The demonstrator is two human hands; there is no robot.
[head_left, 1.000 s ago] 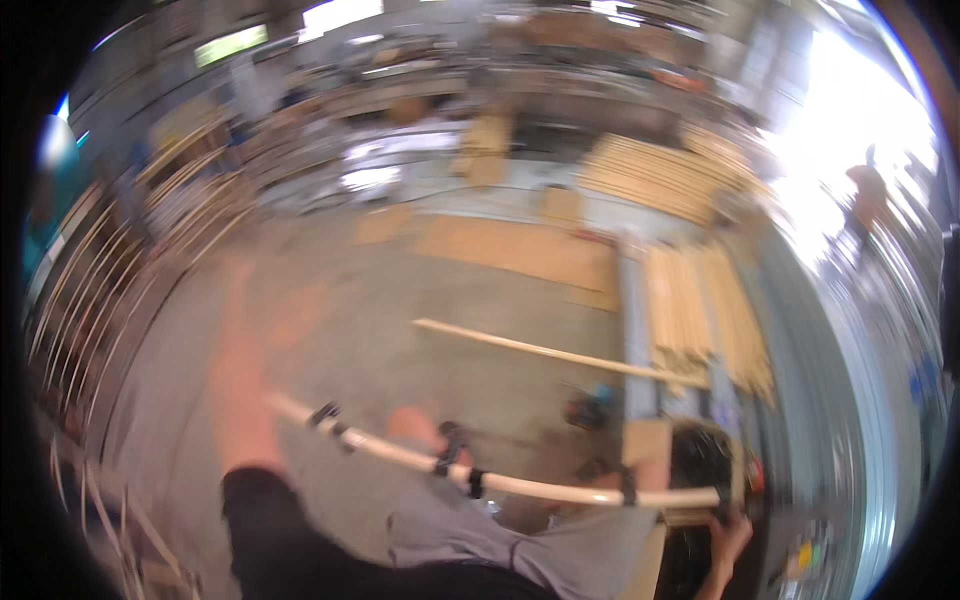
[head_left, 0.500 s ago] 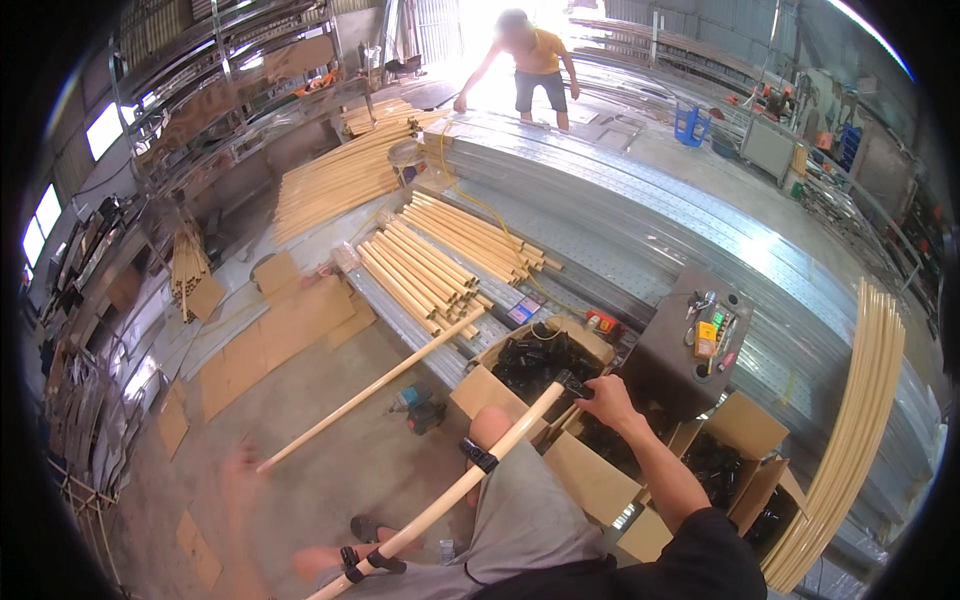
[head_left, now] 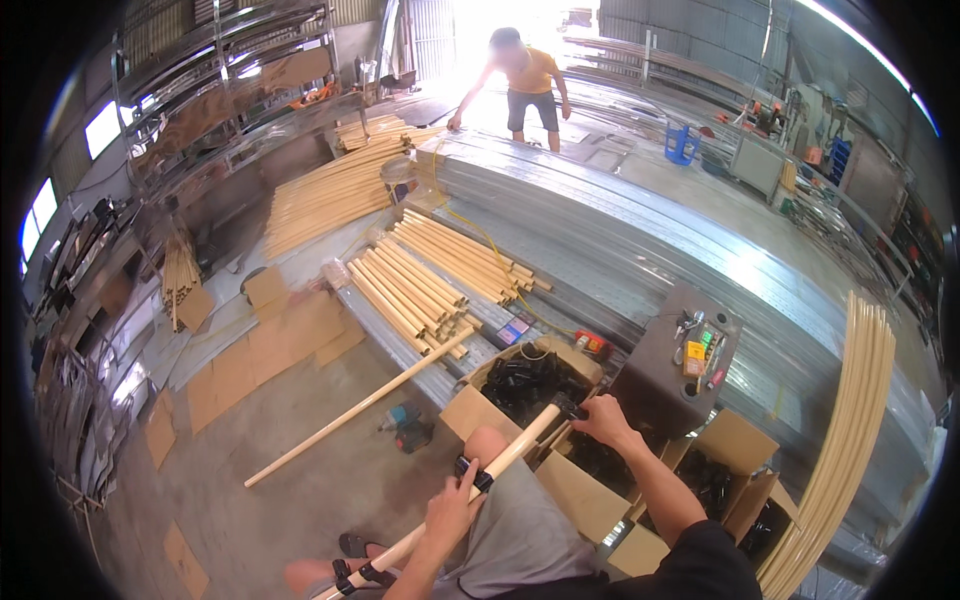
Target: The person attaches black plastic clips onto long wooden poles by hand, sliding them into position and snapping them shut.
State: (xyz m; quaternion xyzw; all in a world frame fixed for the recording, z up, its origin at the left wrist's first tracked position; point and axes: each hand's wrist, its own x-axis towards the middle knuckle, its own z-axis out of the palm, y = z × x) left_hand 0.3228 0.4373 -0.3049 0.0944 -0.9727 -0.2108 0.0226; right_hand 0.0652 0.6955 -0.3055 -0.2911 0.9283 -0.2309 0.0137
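A long cream-coloured pole (head_left: 512,452) lies slantwise across my lap, with black fittings along it. My left hand (head_left: 450,512) is closed round the pole, its fingers reaching to the middle black fitting (head_left: 474,474). At the pole's upper end, my right hand (head_left: 604,420) grips a black end fitting (head_left: 568,406). A pair of black fittings (head_left: 362,576) sits lower on the pole, by my left forearm. A second cream pole (head_left: 350,412), bare of fittings, leans from the pole stack down to the floor at my left.
Open cartons of black fittings (head_left: 530,380) stand beyond my knee and right. A cordless drill (head_left: 408,428) lies on the floor. Cream poles (head_left: 410,290) rest on metal profiles (head_left: 600,215); another bundle (head_left: 840,440) stands right. A brown box (head_left: 650,370) carries small tools. A person (head_left: 530,80) bends at the far end.
My left hand has come from the far end of the bare pole at the left to the pole on my lap and closed on it. My right hand stays at the end fitting.
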